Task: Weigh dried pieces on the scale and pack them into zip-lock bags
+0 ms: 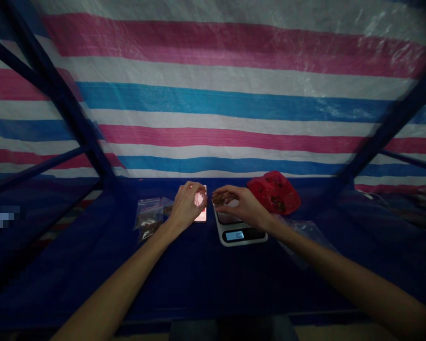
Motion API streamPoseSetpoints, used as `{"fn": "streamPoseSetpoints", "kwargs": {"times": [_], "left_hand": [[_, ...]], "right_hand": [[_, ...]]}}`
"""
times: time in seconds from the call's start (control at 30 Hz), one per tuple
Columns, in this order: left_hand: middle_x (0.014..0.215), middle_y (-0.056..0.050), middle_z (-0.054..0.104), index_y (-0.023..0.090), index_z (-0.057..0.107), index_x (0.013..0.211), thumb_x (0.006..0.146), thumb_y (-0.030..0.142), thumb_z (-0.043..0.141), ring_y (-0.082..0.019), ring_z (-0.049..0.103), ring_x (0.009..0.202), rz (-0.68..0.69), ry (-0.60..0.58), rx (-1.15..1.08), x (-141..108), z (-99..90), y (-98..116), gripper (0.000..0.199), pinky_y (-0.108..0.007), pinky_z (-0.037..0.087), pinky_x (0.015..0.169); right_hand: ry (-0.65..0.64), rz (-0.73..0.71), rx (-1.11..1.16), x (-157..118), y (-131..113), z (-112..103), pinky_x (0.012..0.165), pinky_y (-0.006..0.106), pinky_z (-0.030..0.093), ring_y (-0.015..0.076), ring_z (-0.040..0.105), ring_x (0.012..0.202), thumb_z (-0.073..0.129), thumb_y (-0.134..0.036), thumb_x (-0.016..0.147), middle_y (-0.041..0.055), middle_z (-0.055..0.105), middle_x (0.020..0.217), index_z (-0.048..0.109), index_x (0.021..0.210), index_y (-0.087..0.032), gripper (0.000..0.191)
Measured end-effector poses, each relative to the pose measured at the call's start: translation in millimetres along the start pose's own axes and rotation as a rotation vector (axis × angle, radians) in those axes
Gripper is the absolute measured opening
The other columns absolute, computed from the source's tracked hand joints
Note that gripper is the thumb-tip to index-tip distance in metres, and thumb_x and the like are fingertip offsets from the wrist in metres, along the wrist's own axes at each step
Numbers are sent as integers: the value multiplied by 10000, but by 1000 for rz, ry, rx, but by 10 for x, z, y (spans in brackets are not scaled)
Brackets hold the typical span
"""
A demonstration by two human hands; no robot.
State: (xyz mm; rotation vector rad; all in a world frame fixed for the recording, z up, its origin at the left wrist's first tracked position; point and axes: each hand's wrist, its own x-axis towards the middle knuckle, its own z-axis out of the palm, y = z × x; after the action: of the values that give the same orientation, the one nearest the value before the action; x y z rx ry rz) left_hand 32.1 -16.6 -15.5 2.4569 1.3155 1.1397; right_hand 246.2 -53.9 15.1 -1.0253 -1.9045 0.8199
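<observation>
My right hand (246, 202) pinches a rough brown dried piece (220, 198) between thumb and fingers, above the left part of a white kitchen scale (224, 239). The lit display (234, 235) seems to read 100, possibly with a decimal point. My left hand (186, 206) is curled, thumb and fingertips close together, in front of a phone (201, 217) with a bright pinkish screen. Whatever lies between those fingers, if anything, is too small to make out. To its left, clear zip bags (149, 220) with dark brown contents lie on the blue surface.
A red plastic bag (271, 192) with brown pieces inside sits behind the scale to the right. A clear plastic bag (310, 232) lies partly under my right forearm. Blue frame bars (69, 113) slant at both sides, and a striped plastic sheet (216, 102) hangs behind the blue table (199, 279).
</observation>
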Motion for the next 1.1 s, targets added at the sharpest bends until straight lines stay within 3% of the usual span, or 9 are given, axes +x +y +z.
{"fn": "streamPoseSetpoints", "kwargs": {"times": [0.2,0.37,0.57,0.73,0.9,1.1], "left_hand": [[1051,-86,666,193,670,996,820,121,715,-284,608,1046,-27,-26,13,6,-5,18,196,-443,481,920],[1030,-72,663,198,688,946,799,114,746,-277,612,1033,-48,-4,43,13,-24,3,179,-410,483,898],[1039,-72,664,193,683,996,760,159,822,-278,612,1028,-48,-5,60,5,-26,-29,275,-398,482,902],[967,-80,665,167,684,944,764,185,810,-277,622,964,-89,-3,36,11,-23,-32,220,-387,474,856],[926,-70,684,153,694,991,728,181,794,-242,634,860,-177,27,-156,49,-12,-88,282,-333,467,753],[829,-40,701,135,677,888,689,237,742,-192,623,776,-214,20,-526,69,-43,-61,233,-264,457,658]], "right_hand": [[19,-18,-13,127,12,125,758,318,578,203,747,894,888,-294,753,49,768,1021,613,1043,-210,408],[0,-67,-98,213,-49,128,749,292,539,184,724,852,899,-281,756,42,765,963,647,1027,-187,382],[-46,-123,-371,282,-220,143,807,308,492,200,685,895,868,-284,807,64,750,990,734,1090,-176,332],[-130,-170,-594,352,-353,210,782,296,435,195,635,883,758,-230,909,74,676,984,748,1016,-171,122],[-201,-283,-579,477,-364,258,782,293,444,190,602,929,626,-116,956,99,623,1110,607,1178,-139,224],[-308,-418,-481,583,-452,173,845,309,455,187,571,958,577,-54,949,77,578,1074,647,1068,-161,175]]}}
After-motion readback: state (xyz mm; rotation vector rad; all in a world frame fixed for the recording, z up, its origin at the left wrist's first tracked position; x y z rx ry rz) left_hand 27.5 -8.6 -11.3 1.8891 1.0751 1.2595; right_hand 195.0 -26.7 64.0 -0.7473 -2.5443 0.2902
